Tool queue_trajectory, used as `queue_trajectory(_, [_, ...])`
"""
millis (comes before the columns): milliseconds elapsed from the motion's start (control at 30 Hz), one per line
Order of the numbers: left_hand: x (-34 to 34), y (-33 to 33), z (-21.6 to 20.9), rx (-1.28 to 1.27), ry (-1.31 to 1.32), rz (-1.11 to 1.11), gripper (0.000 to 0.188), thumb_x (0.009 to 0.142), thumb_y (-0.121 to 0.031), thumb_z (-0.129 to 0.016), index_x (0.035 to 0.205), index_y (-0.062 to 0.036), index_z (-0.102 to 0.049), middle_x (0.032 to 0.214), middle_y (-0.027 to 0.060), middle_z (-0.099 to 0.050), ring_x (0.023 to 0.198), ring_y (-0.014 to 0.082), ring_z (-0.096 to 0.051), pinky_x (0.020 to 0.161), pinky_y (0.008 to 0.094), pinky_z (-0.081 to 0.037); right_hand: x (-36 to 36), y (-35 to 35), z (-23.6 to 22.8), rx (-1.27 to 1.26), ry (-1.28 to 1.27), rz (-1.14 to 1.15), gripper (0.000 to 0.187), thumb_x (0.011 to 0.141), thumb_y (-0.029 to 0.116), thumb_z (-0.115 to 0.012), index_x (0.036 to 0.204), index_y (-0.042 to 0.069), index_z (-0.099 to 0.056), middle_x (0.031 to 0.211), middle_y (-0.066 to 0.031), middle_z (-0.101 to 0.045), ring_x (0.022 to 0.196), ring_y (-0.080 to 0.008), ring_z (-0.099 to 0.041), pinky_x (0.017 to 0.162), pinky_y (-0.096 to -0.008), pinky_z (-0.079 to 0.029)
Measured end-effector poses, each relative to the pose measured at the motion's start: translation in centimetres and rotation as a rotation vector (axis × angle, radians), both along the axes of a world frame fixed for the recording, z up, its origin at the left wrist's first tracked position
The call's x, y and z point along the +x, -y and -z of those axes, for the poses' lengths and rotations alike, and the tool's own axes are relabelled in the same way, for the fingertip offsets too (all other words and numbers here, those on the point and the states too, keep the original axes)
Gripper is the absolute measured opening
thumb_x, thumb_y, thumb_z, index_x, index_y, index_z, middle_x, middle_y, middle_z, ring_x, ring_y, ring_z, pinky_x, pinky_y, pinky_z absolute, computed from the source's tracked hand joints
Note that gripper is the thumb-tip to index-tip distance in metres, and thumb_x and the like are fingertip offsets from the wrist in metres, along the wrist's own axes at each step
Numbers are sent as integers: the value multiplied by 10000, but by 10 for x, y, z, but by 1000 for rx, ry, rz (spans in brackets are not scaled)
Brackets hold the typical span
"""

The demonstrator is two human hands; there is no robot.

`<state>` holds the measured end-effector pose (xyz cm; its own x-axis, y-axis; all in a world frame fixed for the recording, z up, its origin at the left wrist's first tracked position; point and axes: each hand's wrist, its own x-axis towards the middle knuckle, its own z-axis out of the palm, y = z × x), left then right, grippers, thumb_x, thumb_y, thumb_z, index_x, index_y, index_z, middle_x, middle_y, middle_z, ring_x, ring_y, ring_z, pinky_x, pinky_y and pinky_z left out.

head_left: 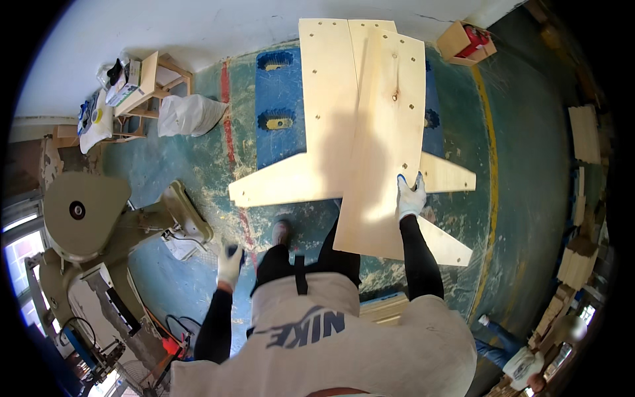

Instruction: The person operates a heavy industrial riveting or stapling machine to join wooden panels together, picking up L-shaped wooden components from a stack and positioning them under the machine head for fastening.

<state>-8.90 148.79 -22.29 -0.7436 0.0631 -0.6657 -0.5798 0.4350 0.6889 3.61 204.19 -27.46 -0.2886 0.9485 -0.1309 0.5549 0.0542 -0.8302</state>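
Other boards [327, 86] are already piled on the blue pallet [274, 86]; the upper board [378, 155] is askew over them, not lined up. The right hand [411, 197] grips its right edge; whether the left hand [229, 266] holds anything, I cannot tell.

The dark-sleeved left arm [215, 324] hangs out to the person's left, well apart from the other, with a strip of bare wrist [225, 286] showing, and the white-gloved left hand [229, 266] points forward, its dark-tipped fingers [233, 251] too small to read clearly. The right arm [420, 258], also dark-sleeved, reaches farther ahead, and the white-gloved right hand [410, 198] holds its blue-tipped thumb [401, 179] and one finger [419, 179] spread in a V
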Motion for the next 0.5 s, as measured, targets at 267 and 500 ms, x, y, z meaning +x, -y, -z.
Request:
queue_trajectory(267, [65,-107,-51,-25,404,-144,236,978,-117,-601,1178,0,-556,1013,127,-670,840,223,-696,725,339,-573,-105,-151,58,-69,181,-139,673,793,344,-789,1329,0,-570,1242,-203,-658,1165,-319,-624,1011,-368,-457])
queue_trajectory(500, [87,-161,-74,-31,359,-299,230,958,-85,-627,1164,16,-603,1014,78,-695,869,131,-663,764,275,-544,-121,-131,115,189,338,-421,655,885,323,-689,1429,46,-451,1435,-198,-449,1331,-366,-428,1107,-421,-369])
